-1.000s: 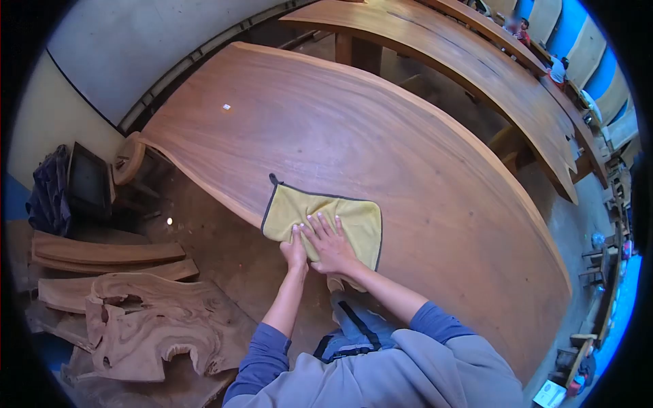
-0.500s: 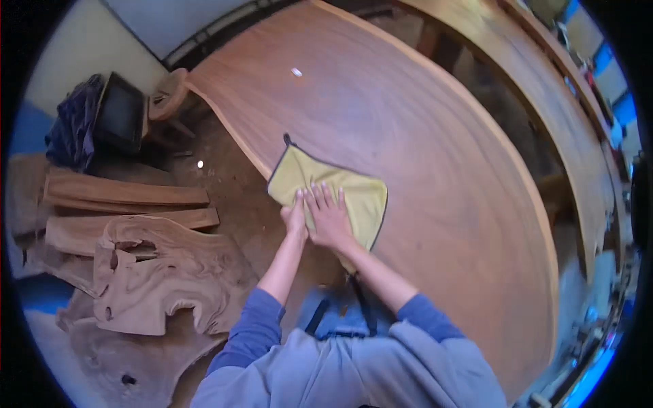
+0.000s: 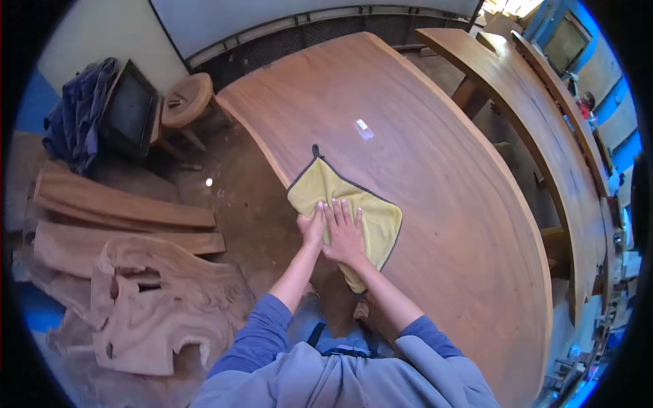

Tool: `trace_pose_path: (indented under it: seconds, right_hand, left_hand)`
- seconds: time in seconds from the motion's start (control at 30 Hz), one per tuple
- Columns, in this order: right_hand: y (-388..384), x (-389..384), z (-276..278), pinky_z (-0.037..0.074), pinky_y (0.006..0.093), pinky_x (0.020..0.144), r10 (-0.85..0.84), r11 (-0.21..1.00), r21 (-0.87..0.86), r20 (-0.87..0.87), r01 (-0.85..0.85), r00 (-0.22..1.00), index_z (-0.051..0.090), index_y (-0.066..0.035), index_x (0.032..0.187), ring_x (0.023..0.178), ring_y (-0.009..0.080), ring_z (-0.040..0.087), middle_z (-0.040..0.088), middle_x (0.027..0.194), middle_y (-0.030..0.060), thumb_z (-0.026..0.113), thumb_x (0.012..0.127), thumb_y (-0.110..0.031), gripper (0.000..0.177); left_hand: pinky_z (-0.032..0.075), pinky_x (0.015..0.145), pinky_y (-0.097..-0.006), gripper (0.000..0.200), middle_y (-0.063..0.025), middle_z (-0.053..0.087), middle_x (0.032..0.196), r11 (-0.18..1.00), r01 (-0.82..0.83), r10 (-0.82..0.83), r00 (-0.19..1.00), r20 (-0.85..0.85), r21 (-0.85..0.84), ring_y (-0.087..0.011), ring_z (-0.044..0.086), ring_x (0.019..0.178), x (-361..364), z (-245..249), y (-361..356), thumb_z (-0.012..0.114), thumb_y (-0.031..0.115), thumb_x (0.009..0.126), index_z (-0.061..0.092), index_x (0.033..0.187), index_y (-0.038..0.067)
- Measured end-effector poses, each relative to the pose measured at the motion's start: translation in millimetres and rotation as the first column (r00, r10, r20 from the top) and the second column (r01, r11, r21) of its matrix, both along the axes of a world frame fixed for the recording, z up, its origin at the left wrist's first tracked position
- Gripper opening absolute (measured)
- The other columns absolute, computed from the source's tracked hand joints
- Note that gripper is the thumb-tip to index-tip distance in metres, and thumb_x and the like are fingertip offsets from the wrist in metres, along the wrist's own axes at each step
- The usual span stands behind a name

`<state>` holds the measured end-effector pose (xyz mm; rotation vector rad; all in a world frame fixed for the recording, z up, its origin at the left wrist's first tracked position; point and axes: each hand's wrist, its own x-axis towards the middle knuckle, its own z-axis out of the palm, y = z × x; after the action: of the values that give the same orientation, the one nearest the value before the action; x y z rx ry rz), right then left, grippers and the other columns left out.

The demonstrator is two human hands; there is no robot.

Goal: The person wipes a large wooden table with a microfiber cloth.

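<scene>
A yellow cloth (image 3: 371,214) with dark edging and a small dark loop lies spread over the left edge of a large wooden slab tabletop (image 3: 462,224). My right hand (image 3: 345,234) rests on the cloth, palm down, with its fingers stretched out and a little apart. Just left of it, my left hand (image 3: 311,228) grips the cloth near the slab's edge. Some of its fingers are hidden. The two hands are touching or nearly so. One lower corner of the cloth hangs down beside the slab, near my right wrist.
Left of me are stacked wooden planks (image 3: 122,200) and an irregular carved wood piece (image 3: 163,292). A round stool (image 3: 187,102) and a dark framed panel (image 3: 129,109) stand by the wall. Another long slab (image 3: 517,88) runs along the right.
The view has tilted up, so more of the slab's far end and the wall shows. Both hands stay on the cloth, in much the same pose.
</scene>
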<state>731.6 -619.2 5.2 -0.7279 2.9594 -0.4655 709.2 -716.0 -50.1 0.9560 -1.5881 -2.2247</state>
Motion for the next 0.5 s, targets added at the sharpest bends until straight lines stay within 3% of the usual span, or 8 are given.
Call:
trace_pose_path:
  seconds: [0.17, 0.37, 0.43, 0.5]
  right_hand:
    - [-52.7, -37.1, -5.9, 0.01, 0.0581, 0.104, -0.055, 0.996, 0.062, -0.015, 0.056, 0.998, 0.026, -0.01, 0.137, 0.134, 0.0304, 0.016, 0.024, 0.142, 0.0134, 0.061, 0.064, -0.04, 0.087]
    - [-44.5, -64.0, -4.5, 0.012, 0.0568, 0.104, -0.026, 0.999, 0.032, -0.053, 0.027, 0.998, 0.026, -0.009, 0.138, 0.132, 0.0311, 0.02, 0.026, 0.142, 0.0136, 0.06, 0.064, -0.043, 0.087]
    - [-44.8, -72.6, -5.1, 0.014, 0.0568, 0.104, -0.028, 0.998, -0.052, -0.097, 0.024, 0.995, 0.026, -0.007, 0.137, 0.132, 0.0309, 0.021, 0.026, 0.141, 0.0153, 0.063, 0.061, -0.037, 0.09]
    - [-51.8, -79.0, -3.6, 0.013, 0.0568, 0.104, -0.018, 1.0, -0.004, -0.082, 0.018, 0.996, 0.025, -0.008, 0.137, 0.132, 0.0311, 0.02, 0.026, 0.141, 0.0151, 0.062, 0.062, -0.039, 0.089]
  left_hand:
    - [0.047, 0.072, -0.0275, 0.028, -0.0097, 0.062, 0.096, 0.999, 0.03, -0.033, 0.998, -0.061, -0.043, -0.0145, 0.058, 0.083, -38.6, -1.8, -48.6, 0.063, 0.01, 0.081, 0.056, 0.102, -0.005]
    - [0.048, 0.074, -0.0285, 0.029, -0.0109, 0.062, 0.098, 0.996, 0.018, -0.029, 0.991, -0.129, -0.088, -0.0165, 0.059, 0.085, -70.2, -7.0, -46.6, 0.063, 0.008, 0.081, 0.054, 0.105, -0.006]
    - [0.048, 0.074, -0.0293, 0.03, -0.0116, 0.061, 0.1, 0.993, 0.005, -0.02, 0.992, -0.128, -0.114, -0.0179, 0.059, 0.087, -79.9, -7.0, -47.4, 0.063, 0.008, 0.08, 0.054, 0.105, -0.006]
    - [0.048, 0.074, -0.0293, 0.029, -0.0115, 0.062, 0.099, 0.994, 0.016, -0.029, 0.992, -0.122, -0.108, -0.018, 0.06, 0.085, -84.6, -5.9, -54.4, 0.064, 0.008, 0.08, 0.055, 0.104, -0.006]
